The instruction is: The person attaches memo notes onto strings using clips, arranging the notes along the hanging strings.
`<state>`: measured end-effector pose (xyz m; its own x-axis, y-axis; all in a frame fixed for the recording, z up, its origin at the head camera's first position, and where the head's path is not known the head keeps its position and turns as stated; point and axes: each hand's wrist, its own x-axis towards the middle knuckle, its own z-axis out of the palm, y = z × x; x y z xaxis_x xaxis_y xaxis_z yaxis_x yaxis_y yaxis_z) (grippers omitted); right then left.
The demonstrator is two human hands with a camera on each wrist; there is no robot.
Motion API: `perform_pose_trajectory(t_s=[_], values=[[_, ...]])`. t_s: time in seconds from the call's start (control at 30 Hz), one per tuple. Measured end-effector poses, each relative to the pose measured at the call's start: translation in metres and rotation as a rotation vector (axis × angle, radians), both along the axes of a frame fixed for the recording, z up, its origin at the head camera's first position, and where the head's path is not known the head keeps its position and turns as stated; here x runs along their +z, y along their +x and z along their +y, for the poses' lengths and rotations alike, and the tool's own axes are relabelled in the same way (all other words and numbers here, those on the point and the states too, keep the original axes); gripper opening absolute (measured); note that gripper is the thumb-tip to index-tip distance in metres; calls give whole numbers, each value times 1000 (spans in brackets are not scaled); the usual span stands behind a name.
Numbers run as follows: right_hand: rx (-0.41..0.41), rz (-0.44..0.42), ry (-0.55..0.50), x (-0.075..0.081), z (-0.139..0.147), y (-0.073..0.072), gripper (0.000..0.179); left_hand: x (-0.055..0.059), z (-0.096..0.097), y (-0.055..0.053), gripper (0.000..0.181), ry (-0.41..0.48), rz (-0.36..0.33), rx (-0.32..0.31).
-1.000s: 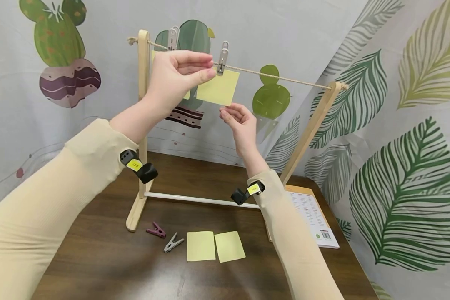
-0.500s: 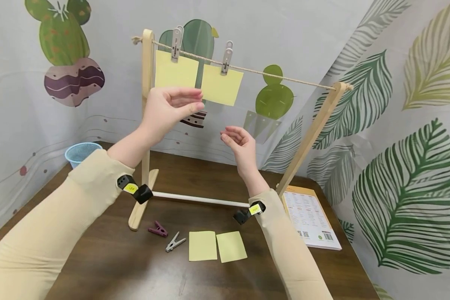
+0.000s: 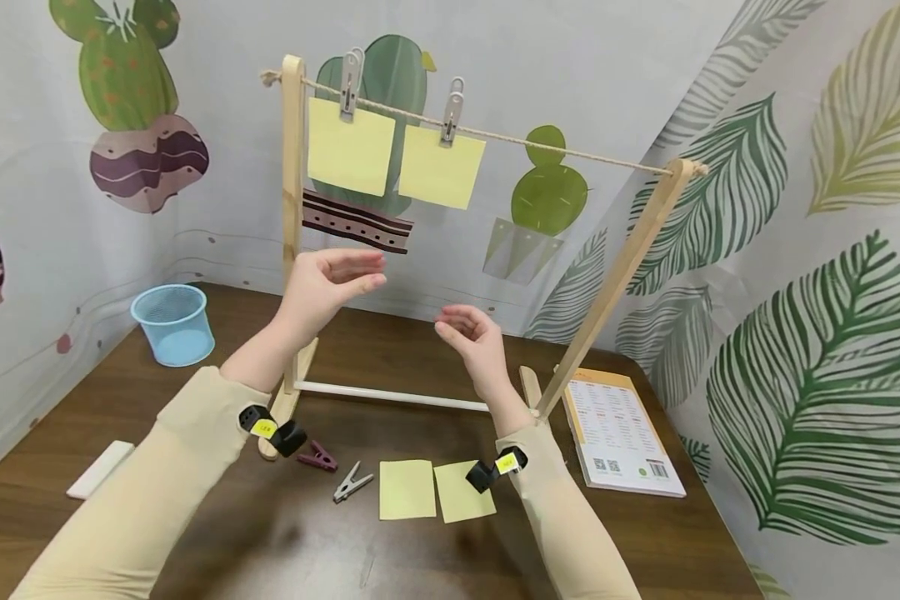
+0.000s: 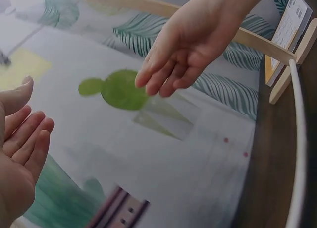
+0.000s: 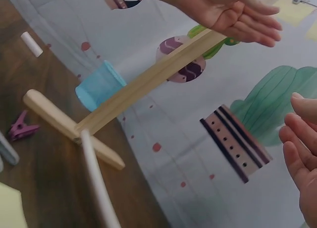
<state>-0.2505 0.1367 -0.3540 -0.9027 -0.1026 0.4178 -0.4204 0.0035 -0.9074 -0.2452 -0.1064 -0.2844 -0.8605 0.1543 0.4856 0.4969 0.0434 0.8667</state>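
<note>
Two yellow sticky notes hang side by side from a rope [image 3: 562,153]. A grey clothespin [image 3: 351,83] holds the left note [image 3: 350,150], and another grey clothespin [image 3: 452,112] holds the right note [image 3: 441,171]. Below the left note my left hand [image 3: 326,287] is in the air with relaxed fingers, holding nothing. My right hand [image 3: 476,346] hovers lower and to the right, also with loose fingers and nothing in them. On the table lie a purple clothespin [image 3: 318,457], a grey clothespin [image 3: 353,483] and two more sticky notes [image 3: 407,490], partly covered by the right wrist camera.
The rope runs between two wooden posts [image 3: 292,167], joined low down by a white rod [image 3: 393,394]. A blue mesh basket [image 3: 174,327] stands at the back left, near a white block [image 3: 101,469]. A printed calendar [image 3: 622,429] lies at the right.
Both hands have come down from the hanging right note, leaving it clipped on the rope. The left hand no longer covers the left note. The basket and white block have come into view.
</note>
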Motion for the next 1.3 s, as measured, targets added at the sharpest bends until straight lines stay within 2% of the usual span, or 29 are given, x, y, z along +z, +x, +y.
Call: perform_pose_trajectory(t_s=[0.27,0.37,0.53,0.63,0.77,0.87,1.0,1.1,1.3], values=[[-2,-55,121,-40,9,14,29,-51,-18,-2,44,30,-106,55],[12,-91,146,-52,11,19,29,-69,-25,-3,44,66,-138,52],[53,-108,246,-55,11,38,29,-99,-34,0,38,96,-193,36],[82,-113,325,-57,12,46,29,-115,-38,3,36,58,-231,37],[118,-133,377,-61,14,51,31,-132,-42,3,42,-25,-281,11],[143,-161,422,-63,18,53,34,-144,-43,2,44,-109,-303,-27],[161,-171,513,-86,25,45,38,-155,-46,4,44,-207,-323,-86],[178,-155,582,-103,29,40,41,-161,-49,6,46,-264,-337,-106],[256,-117,724,-105,28,43,50,-169,-57,7,47,-349,-317,-154]])
